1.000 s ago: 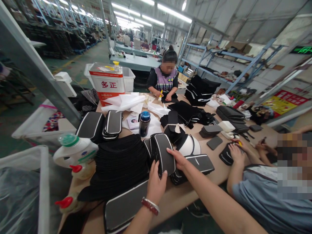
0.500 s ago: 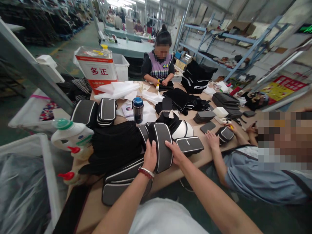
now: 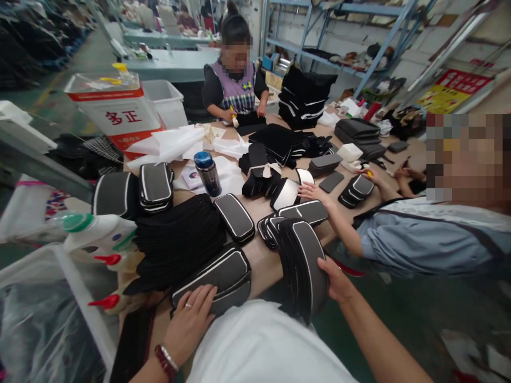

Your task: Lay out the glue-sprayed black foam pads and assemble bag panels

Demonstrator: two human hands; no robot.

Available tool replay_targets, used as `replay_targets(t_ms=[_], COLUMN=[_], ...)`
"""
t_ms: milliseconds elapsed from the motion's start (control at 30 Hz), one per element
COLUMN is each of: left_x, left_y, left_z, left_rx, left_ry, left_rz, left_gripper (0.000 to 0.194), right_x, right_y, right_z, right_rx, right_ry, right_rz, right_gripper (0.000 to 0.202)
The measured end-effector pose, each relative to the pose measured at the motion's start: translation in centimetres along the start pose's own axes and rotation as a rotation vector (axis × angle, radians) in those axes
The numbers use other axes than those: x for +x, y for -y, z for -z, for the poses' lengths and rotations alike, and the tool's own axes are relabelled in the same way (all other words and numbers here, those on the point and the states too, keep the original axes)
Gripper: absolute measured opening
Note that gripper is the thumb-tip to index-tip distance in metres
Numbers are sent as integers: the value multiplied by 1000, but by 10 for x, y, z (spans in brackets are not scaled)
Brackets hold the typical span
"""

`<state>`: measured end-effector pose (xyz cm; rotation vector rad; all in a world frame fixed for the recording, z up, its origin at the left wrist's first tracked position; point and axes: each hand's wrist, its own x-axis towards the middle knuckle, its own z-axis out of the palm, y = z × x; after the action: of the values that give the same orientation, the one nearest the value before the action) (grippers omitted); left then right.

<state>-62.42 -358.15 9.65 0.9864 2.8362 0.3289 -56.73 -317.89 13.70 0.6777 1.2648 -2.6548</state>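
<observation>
So, far left, a bin [image 3: 88,314] with clear plastic in it, then a bottle [image 3: 104,234]. Left hand [image 3: 192,319] just rests flat on some pads [image 3: 217,274]. Next, the stack [image 3: 313,258]: long axis front-to-back, near end past the table [image 3: 263,263] edge, other pads [image 3: 309,213] crowding its far end. Right hand [image 3: 336,279] is curled onto its right side.

Right grip [image 3: 338,280] partly hidden behind stack [image 3: 311,266]

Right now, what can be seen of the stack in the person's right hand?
The stack is several dark, rounded, slightly curved pieces packed face to face. The outermost shows a smooth grey panel with a pale line near its edge; black layers show behind. They look like fabric. It stands tilted, its lower end past the table edge. The right hand grips its right side. Contact with the pile behind is unclear.
</observation>
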Motion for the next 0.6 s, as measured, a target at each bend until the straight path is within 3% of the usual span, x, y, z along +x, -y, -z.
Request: replay_targets(t_ms=[67,167,300,400,500,600], left_x=[0,3,20,51,90,127], left_y=[-6,-9,14,26,4,-43], left_z=[1,18,48,63,76,88], left_rx=[-37,-118,-225,-254,-488,-1165], left_ry=[11,19,-56,-156,-279,-188], left_rz=[12,-1,100,204,322,499], left_gripper=[34,29,38,50,60,61], right_x=[-3,-5,-5,-2,1,2], right_y=[-6,-8,-8,-8,-2,13], right_z=[6,12,12,9,2,-9], right_rx=[26,56,80,65,17,-69], right_ry=[-54,-100,-110,-79,11,166], right_rz=[-5,-23,-15,9,23,-17], right_gripper=[35,32,30,33,42,59])
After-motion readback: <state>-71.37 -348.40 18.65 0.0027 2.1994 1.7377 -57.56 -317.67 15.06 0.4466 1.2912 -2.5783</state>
